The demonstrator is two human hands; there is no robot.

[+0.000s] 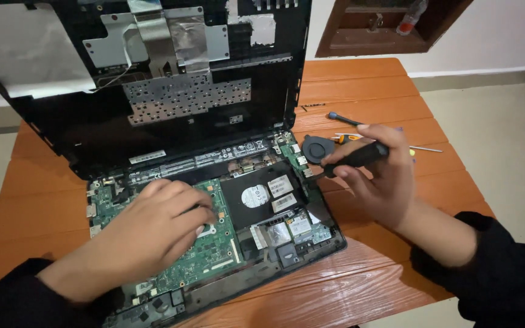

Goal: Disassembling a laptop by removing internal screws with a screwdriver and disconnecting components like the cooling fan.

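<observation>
Head view shows us our left hand (153, 228) lying flat, fingers spread, on the green circuit board (205, 258) of an opened laptop (262, 243) on the wooden table (366, 91). Our right hand (378, 176) has its grip closed around a black-handled screwdriver (360, 156), tip toward the laptop's right edge, just beside a round black fan (318, 147).

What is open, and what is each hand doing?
laptop: opened up, cover lifted
circuit board: uncovered
hard drive: seated in its bay
fan: out, lying on the table
left hand: pressing the circuit board
right hand: gripping a screwdriver
</observation>
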